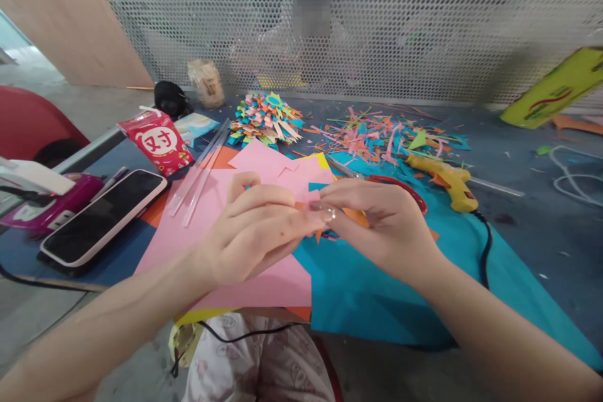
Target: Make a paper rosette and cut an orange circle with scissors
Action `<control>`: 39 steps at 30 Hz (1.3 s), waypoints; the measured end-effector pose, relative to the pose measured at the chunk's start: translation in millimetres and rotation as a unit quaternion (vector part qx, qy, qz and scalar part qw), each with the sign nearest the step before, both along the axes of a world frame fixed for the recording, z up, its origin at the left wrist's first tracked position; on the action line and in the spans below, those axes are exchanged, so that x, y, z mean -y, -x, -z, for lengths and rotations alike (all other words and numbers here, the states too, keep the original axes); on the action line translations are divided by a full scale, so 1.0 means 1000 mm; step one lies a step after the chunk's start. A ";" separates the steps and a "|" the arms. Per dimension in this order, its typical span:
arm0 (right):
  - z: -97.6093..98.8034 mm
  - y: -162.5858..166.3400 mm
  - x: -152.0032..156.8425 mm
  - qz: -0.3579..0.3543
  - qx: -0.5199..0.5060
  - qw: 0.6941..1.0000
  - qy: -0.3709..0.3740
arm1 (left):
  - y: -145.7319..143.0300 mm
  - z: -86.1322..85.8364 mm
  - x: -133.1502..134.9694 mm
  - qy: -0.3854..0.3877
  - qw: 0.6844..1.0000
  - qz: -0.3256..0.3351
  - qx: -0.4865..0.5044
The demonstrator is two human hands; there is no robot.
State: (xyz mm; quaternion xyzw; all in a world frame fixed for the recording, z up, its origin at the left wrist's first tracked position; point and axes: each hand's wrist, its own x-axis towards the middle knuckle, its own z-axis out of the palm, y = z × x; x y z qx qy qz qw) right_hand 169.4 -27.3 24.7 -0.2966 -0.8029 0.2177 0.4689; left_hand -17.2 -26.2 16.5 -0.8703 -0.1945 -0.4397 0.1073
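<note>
Above the coloured sheets, my left hand (257, 229) and my right hand (384, 223) meet fingertip to fingertip. Both are closed in a pinch on a small pink paper piece (313, 197), which the fingers mostly hide. Beneath my left hand lies a large pink paper sheet (188, 251), with smaller pink pieces (264, 160) on top. A blue paper sheet (377, 301) spreads under my right hand. Scissors with red handles (417, 193) lie partly hidden behind that hand. To its right rests a yellow glue gun (450, 181).
Clear glue sticks (195, 179), a phone (106, 217) and a red snack packet (157, 141) lie at left. Behind stand a colourful paper-strip ornament (264, 116) and a heap of paper scraps (370, 132). A perforated metal panel (377, 25) bounds the table's far side.
</note>
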 end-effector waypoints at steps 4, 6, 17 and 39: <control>0.001 -0.001 0.001 0.019 -0.009 0.999 0.029 | 0.001 0.001 0.002 0.000 1.000 -0.018 0.001; 0.001 -0.001 0.002 0.025 -0.013 0.999 0.039 | 0.000 0.002 0.003 0.009 1.000 -0.024 0.006; 0.001 -0.001 0.001 0.044 -0.020 0.996 0.069 | -0.003 0.001 0.004 0.090 0.995 0.023 0.025; 0.001 -0.001 0.002 0.032 0.004 0.999 0.043 | -0.008 0.012 0.001 0.240 0.948 0.116 0.172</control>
